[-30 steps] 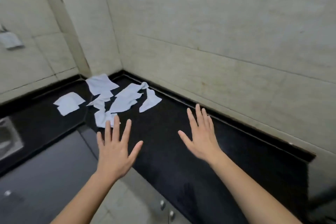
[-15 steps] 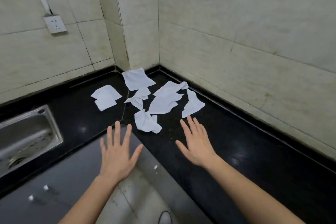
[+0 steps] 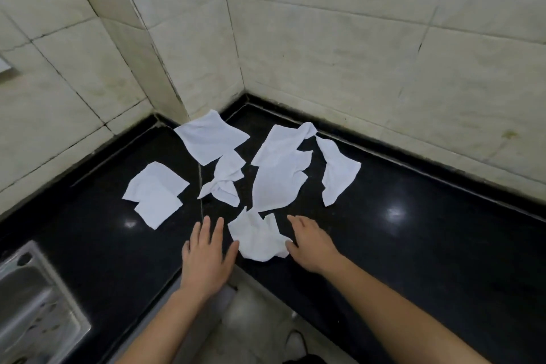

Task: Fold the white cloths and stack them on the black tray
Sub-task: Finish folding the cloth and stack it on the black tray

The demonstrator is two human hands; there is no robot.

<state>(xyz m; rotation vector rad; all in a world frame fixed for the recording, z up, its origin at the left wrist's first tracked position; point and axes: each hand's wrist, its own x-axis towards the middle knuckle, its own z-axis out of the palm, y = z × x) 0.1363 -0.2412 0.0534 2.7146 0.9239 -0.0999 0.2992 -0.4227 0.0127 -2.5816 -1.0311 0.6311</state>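
Several white cloths lie scattered on the black corner countertop (image 3: 413, 245). The nearest is a crumpled cloth (image 3: 257, 236) by the counter's inner edge. My left hand (image 3: 206, 257) is flat and open just left of it, thumb almost at its edge. My right hand (image 3: 310, 241) is open at its right side, thumb touching the cloth. Farther back lie a folded cloth (image 3: 156, 193), a flat cloth (image 3: 211, 136) in the corner, a twisted cloth (image 3: 226, 180), a large cloth (image 3: 279, 171) and a narrow cloth (image 3: 338, 173). No black tray is in view.
A steel sink (image 3: 32, 304) is set into the counter at the lower left. Tiled walls (image 3: 354, 53) close the corner behind the cloths. The floor (image 3: 251, 328) shows below the counter's inner edge, with a shoe (image 3: 295, 343) on it.
The view has swung towards the corner and come closer. Both hands moved forward over the counter and now flank the nearest crumpled cloth, the right thumb reaching it.
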